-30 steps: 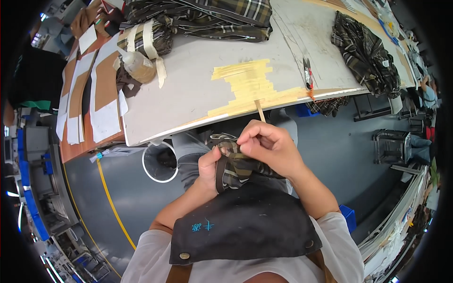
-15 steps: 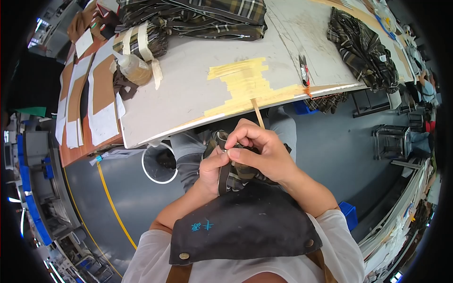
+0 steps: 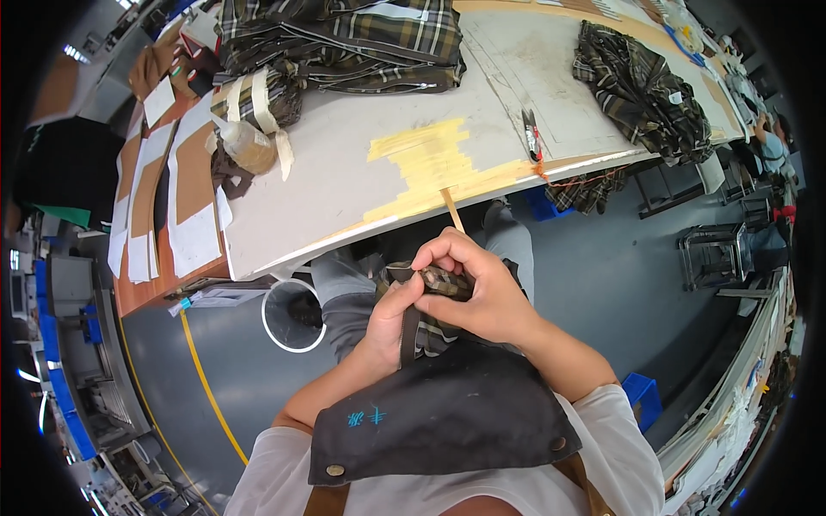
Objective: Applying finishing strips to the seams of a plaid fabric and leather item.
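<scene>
A dark plaid garment (image 3: 437, 337) with a zipper (image 3: 408, 340) lies bunched over my lap, just in front of the table edge. My left hand (image 3: 389, 320) pinches the zipper side of it between thumb and fingers. Bent over the same cloth, my right hand (image 3: 489, 294) has its fingers curled around a plaid fold, close to the left fingertips. What lies exactly between the fingertips is too small to make out. Just beyond the right hand, a thin wooden stick (image 3: 453, 211) juts from the table edge under yellow tape (image 3: 422, 159).
The white table (image 3: 327, 185) carries a stack of plaid garments (image 3: 379, 47), a plastic bottle (image 3: 248, 148), thread snips (image 3: 532, 138) and another crumpled plaid garment (image 3: 645, 90). Cardboard patterns (image 3: 191, 185) lie at left. A white-rimmed bin (image 3: 293, 349) stands below; blue crates (image 3: 641, 397) and stools (image 3: 712, 251) are at right.
My right fingers have shifted slightly and now curl round a plaid fold; the thumb has dropped away from the left thumb. The whole view has swung slightly.
</scene>
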Available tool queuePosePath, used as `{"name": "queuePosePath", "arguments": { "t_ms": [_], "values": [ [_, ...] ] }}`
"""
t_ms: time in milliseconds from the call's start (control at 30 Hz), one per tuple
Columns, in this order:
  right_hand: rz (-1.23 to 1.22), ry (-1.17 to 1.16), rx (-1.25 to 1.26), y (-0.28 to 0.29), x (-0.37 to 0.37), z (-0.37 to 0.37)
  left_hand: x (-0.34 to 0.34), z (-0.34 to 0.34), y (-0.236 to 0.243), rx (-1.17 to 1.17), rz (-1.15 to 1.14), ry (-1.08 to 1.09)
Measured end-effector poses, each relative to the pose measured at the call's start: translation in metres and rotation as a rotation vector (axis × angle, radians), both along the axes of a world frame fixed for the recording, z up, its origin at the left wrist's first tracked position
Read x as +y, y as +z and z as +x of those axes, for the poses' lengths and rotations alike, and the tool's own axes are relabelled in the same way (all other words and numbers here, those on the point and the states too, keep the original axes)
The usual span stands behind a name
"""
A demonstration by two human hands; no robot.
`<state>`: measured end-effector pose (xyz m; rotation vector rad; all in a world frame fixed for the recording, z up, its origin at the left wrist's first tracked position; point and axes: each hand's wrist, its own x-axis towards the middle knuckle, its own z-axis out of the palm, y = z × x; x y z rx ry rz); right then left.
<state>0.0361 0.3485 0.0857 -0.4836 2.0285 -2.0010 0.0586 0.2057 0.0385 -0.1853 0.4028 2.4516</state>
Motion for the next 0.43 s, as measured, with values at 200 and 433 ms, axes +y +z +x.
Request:
{"name": "queuePosePath", "arguments": {
  "t_ms": [200, 433],
  "values": [
    [0.125, -0.159, 0.356, -0.003, 0.023, -0.004, -0.008, -0.007, 0.015, 0.091, -0.155, -0.079],
    [0.042, -0.227, 0.410, 0.043, 0.066, -0.017, -0.032, -0.009, 0.054, 0.562, -1.172, -0.039]
  ]
}}
